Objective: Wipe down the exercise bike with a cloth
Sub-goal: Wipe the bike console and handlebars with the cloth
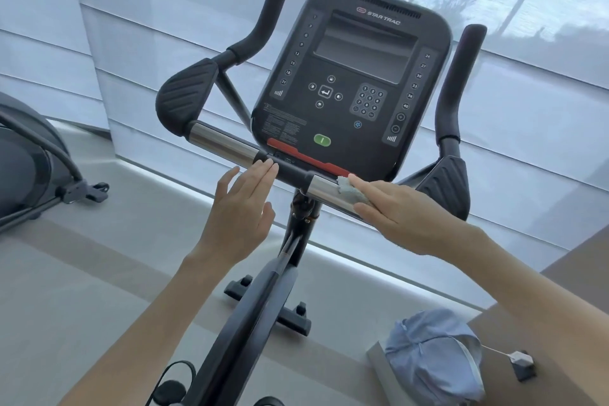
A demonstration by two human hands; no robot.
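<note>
The black exercise bike [257,303] fills the middle of the view, with its console [352,82] facing me and a handlebar with two chrome sections below it. My right hand [405,217] lies flat on the right chrome section [321,189], pressing a small pale blue cloth [351,193] against it. Only the cloth's left end shows past my fingers. My left hand [240,208] is open, fingers straight, with the fingertips touching the black middle clamp of the bar. It holds nothing.
Black padded grips rise at the left [263,20] and right [458,92] of the console. Another exercise machine [29,168] stands at the far left. A light blue fabric bundle [435,353] rests on a ledge at lower right. Window blinds hang behind.
</note>
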